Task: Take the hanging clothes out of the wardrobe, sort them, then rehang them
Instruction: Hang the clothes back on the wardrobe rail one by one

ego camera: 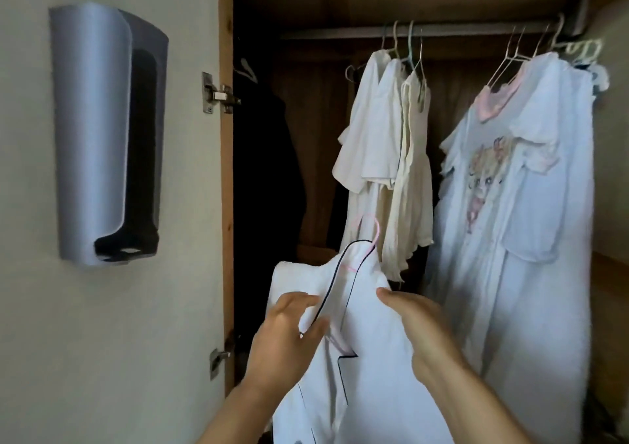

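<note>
I hold a white shirt with dark piping (367, 358) on a pink hanger (372, 229) in front of the open wardrobe. My left hand (289, 334) pinches the shirt's left collar edge. My right hand (418, 324) grips its right shoulder. The hanger's hook points up, well below the metal rail (418, 30). On the rail hang a group of cream and white garments (384, 157) at the middle and a pale blue printed T-shirt with a pink collar (510, 185) at the right, in front of other pale clothes.
A dark garment (265, 171) hangs at the wardrobe's left side. The wooden door frame with metal hinges (218, 95) stands left of it. A grey wall-mounted holder (105, 130) is on the white wall. Spare white hangers (585, 50) bunch at the rail's right end.
</note>
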Available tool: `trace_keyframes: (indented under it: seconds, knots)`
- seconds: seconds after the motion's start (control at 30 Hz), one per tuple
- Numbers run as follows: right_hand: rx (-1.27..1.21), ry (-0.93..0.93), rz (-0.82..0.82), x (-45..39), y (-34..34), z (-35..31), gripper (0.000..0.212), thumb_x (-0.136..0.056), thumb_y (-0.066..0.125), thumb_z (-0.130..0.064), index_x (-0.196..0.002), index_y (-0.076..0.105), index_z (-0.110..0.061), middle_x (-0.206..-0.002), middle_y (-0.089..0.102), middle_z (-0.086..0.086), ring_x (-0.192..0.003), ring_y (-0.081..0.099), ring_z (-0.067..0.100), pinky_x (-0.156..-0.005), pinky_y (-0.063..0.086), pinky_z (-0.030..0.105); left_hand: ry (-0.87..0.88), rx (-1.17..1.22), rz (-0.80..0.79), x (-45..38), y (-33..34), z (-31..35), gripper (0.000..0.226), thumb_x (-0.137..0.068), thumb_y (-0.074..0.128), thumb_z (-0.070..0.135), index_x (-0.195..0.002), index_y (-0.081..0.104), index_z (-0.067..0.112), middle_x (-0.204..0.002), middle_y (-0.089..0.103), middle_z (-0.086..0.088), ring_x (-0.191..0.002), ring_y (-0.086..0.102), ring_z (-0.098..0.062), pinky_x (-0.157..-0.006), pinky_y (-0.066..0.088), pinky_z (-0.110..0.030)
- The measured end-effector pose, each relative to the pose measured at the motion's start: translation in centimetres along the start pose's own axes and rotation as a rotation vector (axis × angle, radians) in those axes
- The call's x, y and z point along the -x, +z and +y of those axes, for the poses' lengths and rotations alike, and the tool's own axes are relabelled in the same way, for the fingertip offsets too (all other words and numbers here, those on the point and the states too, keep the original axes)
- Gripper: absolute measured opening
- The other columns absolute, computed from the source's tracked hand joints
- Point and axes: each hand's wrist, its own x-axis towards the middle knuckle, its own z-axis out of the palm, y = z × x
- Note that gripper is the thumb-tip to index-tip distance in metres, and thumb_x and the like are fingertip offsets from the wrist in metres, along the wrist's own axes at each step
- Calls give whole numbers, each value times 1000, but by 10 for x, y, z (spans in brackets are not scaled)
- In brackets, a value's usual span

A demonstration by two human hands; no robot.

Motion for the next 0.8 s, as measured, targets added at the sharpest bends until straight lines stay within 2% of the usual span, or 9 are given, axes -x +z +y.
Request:
trace_keyframes:
  seconds: [0.07,0.1,0.17,0.23,0.33,0.4,0.5,0.6,0.8]
  knots:
    - [-39,83,-103,-27,19,9,10,-82,67,-21,-90,67,-15,-94,66,-1,-91,59,16,-80,46,33,4,-8,14,-15,5,-6,31,-88,60,38,-118,60,30,-112,46,29,-105,51,5,-89,41,-15]
    - [-77,123,-165,-39,31,11,5,-81,63,-22,-81,64,-17,-86,63,-5,-84,57,14,-77,45,33,5,-23,23,-24,7,-10,30,-88,60,37,-117,61,30,-110,45,31,-103,50,8,-89,41,-15]
    - [-103,148,-243,-63,52,15,31,-85,50,-11,-60,36,-21,-60,32,-11,-59,32,9,-59,29,25,2,-48,35,-38,7,-17,29,-88,59,39,-116,62,31,-112,46,32,-100,50,14,-88,42,-13]
    - [-123,201,-240,-85,72,13,36,-86,44,-2,-60,27,-20,-62,19,-3,-57,21,12,-57,25,26,1,-70,58,-52,6,-23,32,-86,57,47,-114,63,31,-115,49,29,-102,51,12,-87,42,-11]
    - [-137,204,-379,-115,98,8,17,-90,50,-7,-88,65,-13,-83,65,10,-80,62,25,-83,50,42,10,-104,92,-74,1,-27,53,-78,41,66,-112,64,33,-115,53,26,-100,53,10,-84,44,-11]
    - [-129,148,-430,-131,108,1,15,-90,55,-9,-97,68,-13,-103,68,17,-101,63,31,-97,46,48,10,-119,120,-89,-4,-28,60,-77,36,73,-112,64,33,-113,55,26,-103,52,10,-82,43,-9]
    - [-86,45,-486,-153,122,-8,6,-78,71,-15,-83,72,-15,-99,69,10,-104,60,27,-101,43,44,-5,-142,170,-108,-12,-27,62,-77,38,76,-111,65,33,-110,57,27,-105,52,11,-80,39,-5]
    - [-97,-49,-506,-173,134,-15,10,-80,71,-8,-73,66,-13,-76,62,1,-84,57,17,-87,44,33,-54,-141,124,-125,-20,-23,64,-69,48,76,-116,62,35,-111,57,28,-104,52,12,-84,40,-7]
    - [-31,-289,-535,-210,163,-22,34,-84,66,-7,-62,42,-14,-58,33,0,-58,35,11,-56,30,19,-185,-230,23,-169,-34,-16,49,-76,71,44,-122,58,34,-96,61,22,-90,58,5,-84,50,-23]
